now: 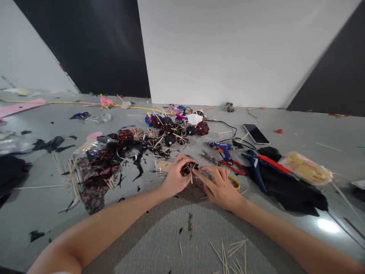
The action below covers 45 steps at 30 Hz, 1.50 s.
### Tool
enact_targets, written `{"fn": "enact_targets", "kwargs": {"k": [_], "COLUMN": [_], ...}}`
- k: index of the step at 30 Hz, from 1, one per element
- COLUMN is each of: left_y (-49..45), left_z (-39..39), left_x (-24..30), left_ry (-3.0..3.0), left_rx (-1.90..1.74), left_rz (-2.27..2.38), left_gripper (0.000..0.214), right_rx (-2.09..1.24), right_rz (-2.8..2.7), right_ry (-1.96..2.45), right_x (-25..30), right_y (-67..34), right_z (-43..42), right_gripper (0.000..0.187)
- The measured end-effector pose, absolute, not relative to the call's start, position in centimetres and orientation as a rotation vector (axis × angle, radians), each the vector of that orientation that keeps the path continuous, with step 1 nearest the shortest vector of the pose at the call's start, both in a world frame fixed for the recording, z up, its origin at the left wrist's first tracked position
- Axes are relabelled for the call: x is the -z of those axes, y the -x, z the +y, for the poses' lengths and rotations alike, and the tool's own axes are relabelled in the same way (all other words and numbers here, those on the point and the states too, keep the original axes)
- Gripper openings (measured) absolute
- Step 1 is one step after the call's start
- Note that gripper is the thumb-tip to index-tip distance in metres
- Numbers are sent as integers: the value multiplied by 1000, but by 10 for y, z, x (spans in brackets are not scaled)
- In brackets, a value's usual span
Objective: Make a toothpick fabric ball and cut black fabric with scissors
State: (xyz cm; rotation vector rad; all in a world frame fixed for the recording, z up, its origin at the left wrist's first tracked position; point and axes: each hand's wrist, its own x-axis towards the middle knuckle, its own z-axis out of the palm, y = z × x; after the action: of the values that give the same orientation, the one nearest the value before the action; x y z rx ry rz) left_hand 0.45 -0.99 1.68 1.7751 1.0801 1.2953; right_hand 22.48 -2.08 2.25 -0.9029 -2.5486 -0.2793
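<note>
Between my two hands is a miniature umbrella [189, 168] of dark fabric, with thin wooden sticks spreading like ribs from its middle. My left hand [177, 177] is closed around its left side, fingers curled over the edge. On the other side, my right hand [221, 189] presses its index finger against the ribs near the centre; its thumb is mostly hidden. Behind the hands lie several similar finished-looking umbrellas [154, 144] in a cluster. Just left of my left hand is a bundle of wooden sticks [163, 166].
A blue glue gun [226, 152], red-handled scissors [235, 168] and a phone [256, 134] lie right of centre. Farther right are blue-and-red-handled pliers [258, 173] on black cloth [293, 196]. Patterned fabric [95, 182] lies left, loose sticks [228, 257] in front. A white panel [228, 53] stands behind.
</note>
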Motion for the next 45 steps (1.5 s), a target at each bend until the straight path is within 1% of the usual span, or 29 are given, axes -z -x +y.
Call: {"fn": "enact_targets", "kwargs": {"k": [7,13,26,32,38,45], "left_y": [-5,-5,-5,-4,-4,-5], "left_z": [-9,-8,-7,-7,-8,-8], "left_x": [-18,-18,-16,-16,-17,-17], "left_ry": [-1833,-1835,-1857,-1849,-1847,-1847], "left_rx": [-1337,-1303,-1306,-1295,-1292,-1297], "left_rz": [1020,1030,1009,1010,1013,1007], "left_gripper": [18,20,18,18,18,17], "right_rx": [334,384,388,344,340,353], "right_rz": [-2568,-2581,-2578,-2562,-2553,-2551], "right_ry": [942,955,958,889,914,930], "right_x": [-23,-25,-24,-23,-22,-23], "right_y": [-223,-221,-221,-224,-224,-223], "right_z": [-22,-22,-23,-22,-22,-22], "right_gripper": [79,80,79,82,83,79]}}
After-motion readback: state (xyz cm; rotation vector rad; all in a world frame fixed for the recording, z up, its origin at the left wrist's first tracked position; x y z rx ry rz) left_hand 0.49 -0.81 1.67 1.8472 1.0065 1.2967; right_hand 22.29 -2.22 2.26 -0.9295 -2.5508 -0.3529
